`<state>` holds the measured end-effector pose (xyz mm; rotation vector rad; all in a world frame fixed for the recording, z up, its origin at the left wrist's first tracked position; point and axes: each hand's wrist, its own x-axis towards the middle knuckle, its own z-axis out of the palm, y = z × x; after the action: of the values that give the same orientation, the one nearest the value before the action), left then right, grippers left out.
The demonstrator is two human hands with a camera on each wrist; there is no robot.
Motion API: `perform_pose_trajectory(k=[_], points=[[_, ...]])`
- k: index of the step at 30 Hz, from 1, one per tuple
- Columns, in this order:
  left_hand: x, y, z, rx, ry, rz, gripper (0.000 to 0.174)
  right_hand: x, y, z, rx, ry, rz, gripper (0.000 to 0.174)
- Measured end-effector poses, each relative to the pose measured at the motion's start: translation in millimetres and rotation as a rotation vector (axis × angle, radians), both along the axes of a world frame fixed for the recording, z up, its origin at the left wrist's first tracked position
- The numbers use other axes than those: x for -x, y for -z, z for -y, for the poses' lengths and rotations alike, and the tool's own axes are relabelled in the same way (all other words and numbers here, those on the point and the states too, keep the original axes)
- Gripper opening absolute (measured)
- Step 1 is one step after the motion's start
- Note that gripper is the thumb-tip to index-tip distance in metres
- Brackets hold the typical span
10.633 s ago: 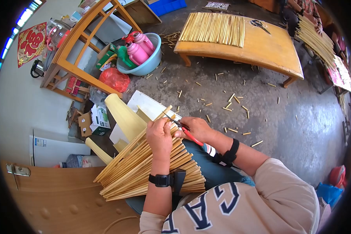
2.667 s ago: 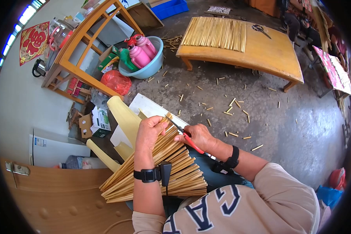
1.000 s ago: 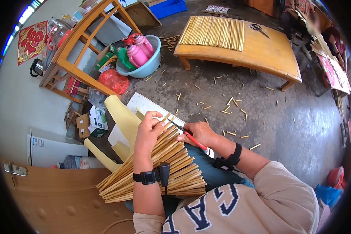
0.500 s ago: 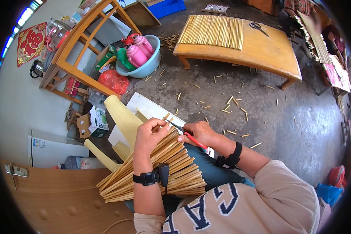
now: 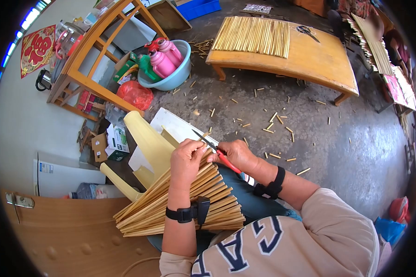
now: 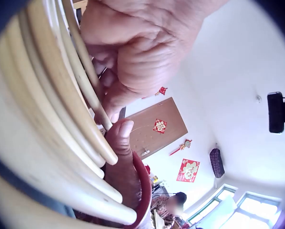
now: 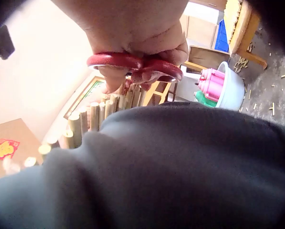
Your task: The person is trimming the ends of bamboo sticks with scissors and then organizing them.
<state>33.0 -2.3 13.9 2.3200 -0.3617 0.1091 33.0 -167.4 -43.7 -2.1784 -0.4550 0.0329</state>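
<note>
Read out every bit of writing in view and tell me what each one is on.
"GA", then a third letter partly cut off: shirt.
"福": red wall poster.
Apparently "福" too: door sign and wall sign, though small.
Blurred, unreadable: red and yellow sign.
Too small to read: label on the white cabinet, print on the green and white box.

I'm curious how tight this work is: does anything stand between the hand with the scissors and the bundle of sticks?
Nothing visible stands between the right hand and the sticks, though the left hand is close beside the scissor blades.
</note>
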Motion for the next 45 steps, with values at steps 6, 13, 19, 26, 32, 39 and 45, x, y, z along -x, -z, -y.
perform_pose_trajectory(k=[6,13,19,26,32,39,45], points=[[1,-9,-2,0.034,-0.035,-0.07,0.004,-3,7,12,-0.323,0.145,-0.12,0.051],[-3,7,-3,0.24,-0.147,0.004,0.008,5,22,18,-0.136,-0.055,-0.228,0.065],[-5,6,-3,0.208,-0.166,-0.061,0.01,0,9,13,-0.094,-0.118,-0.181,0.067],[-5,9,0,0.2,-0.188,-0.058,0.007,0,2,0,-0.04,-0.069,-0.114,0.06],[-7,10,2,0.165,-0.21,0.005,0.009,-2,-1,-6,-0.002,-0.043,-0.069,0.062],[-2,7,8,0.16,-0.234,0.032,0.009,0,-2,-10,-0.003,-0.012,-0.108,0.067],[-4,10,6,0.153,-0.222,0.085,0.007,3,2,-10,-0.021,0.029,-0.035,0.064]])
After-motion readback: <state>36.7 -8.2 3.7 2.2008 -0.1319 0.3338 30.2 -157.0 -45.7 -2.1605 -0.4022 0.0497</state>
